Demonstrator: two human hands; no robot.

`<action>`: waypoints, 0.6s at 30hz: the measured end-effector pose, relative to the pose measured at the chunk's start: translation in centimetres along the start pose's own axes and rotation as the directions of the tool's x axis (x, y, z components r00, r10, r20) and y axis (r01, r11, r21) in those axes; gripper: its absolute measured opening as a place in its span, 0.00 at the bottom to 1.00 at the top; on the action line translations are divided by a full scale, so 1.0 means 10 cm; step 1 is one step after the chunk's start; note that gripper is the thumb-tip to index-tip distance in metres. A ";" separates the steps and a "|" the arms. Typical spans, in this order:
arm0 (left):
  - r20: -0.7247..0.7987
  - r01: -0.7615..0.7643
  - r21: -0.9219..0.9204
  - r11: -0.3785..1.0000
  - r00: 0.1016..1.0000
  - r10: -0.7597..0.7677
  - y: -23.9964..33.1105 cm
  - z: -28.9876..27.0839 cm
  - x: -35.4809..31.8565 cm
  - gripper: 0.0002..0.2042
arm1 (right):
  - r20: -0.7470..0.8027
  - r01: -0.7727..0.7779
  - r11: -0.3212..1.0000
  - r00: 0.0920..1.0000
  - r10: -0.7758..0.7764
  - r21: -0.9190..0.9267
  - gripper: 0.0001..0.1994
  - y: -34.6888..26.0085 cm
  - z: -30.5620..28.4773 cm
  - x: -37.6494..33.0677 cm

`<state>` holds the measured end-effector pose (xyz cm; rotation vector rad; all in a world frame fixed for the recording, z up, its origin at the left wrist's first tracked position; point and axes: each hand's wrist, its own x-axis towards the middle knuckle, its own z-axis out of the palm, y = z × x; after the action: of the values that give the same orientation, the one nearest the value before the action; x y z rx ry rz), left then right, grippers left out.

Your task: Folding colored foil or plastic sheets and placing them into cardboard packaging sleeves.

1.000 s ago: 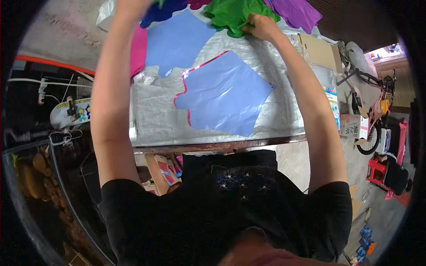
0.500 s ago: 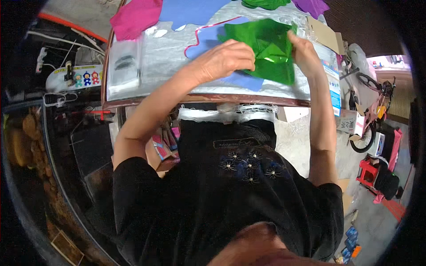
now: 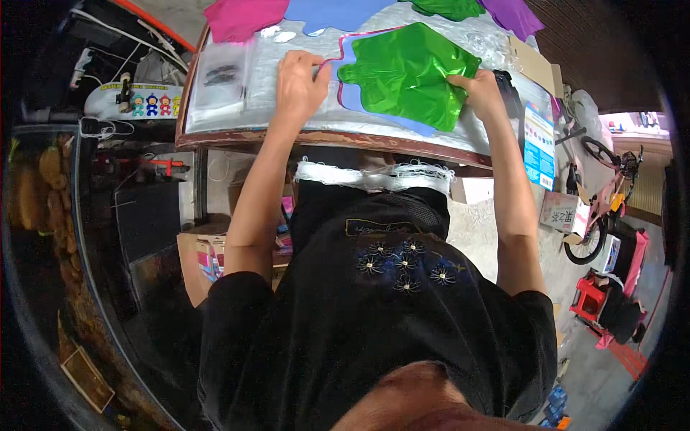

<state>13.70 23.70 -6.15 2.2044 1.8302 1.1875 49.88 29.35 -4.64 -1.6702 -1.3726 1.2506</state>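
A flat green foil balloon (image 3: 402, 75), uninflated and creased, lies over a light blue one (image 3: 352, 100) with a pink edge showing along its upper left. My right hand (image 3: 481, 93) pinches the green foil at its right side, thumb on top and fingers behind. At the left end of the stack, my left hand (image 3: 298, 90) rests by the pink edge, thumb and forefinger apart with nothing visible between them. The green balloon's narrow neck (image 3: 348, 73) points toward that hand.
Pink foil (image 3: 244, 18), blue foil (image 3: 330, 14), green foil (image 3: 445, 6) and purple foil (image 3: 514, 16) lie along the far side of the table. A clear plastic bag (image 3: 223, 79) is at left. A cardboard box (image 3: 535, 65) and a blue-white package (image 3: 539, 147) stand at right.
The green foil has gone from bunched to spread flat over the blue one. My left hand has let go of it and moved left; my right hand still grips its right side.
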 end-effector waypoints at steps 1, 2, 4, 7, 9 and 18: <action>-0.002 0.005 0.003 1.000 1.000 -0.005 -0.03 0.04 -0.01 0.11 | -0.012 0.014 1.000 1.000 -0.014 -0.020 0.10 -0.01 0.03 -0.03; -0.016 0.002 0.037 0.999 1.000 -0.001 -0.04 0.09 -0.02 0.11 | -0.024 0.028 0.999 0.999 -0.029 -0.040 0.10 -0.01 0.06 -0.06; -0.040 -0.012 0.099 0.995 0.999 0.016 -0.03 0.17 0.01 0.10 | -0.044 0.039 0.997 0.998 -0.042 -0.059 0.09 -0.01 0.08 -0.09; 0.039 0.117 -0.018 0.993 0.992 -0.116 -0.09 0.23 0.08 0.12 | -0.074 0.091 0.996 0.993 -0.089 0.025 0.09 0.05 0.13 -0.09; 0.092 0.180 -0.078 0.980 0.981 -0.173 -0.08 0.26 0.13 0.12 | -0.099 0.095 0.995 0.991 -0.092 0.027 0.09 0.06 0.14 -0.10; 0.167 0.379 -0.238 0.894 0.923 -0.347 -0.15 0.10 0.25 0.18 | -0.103 0.131 0.983 0.988 -0.117 0.131 0.08 -0.06 0.43 -0.10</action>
<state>13.09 26.69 -6.25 1.6585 1.8057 1.1172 45.70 28.12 -5.34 -1.5072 -1.2834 1.1524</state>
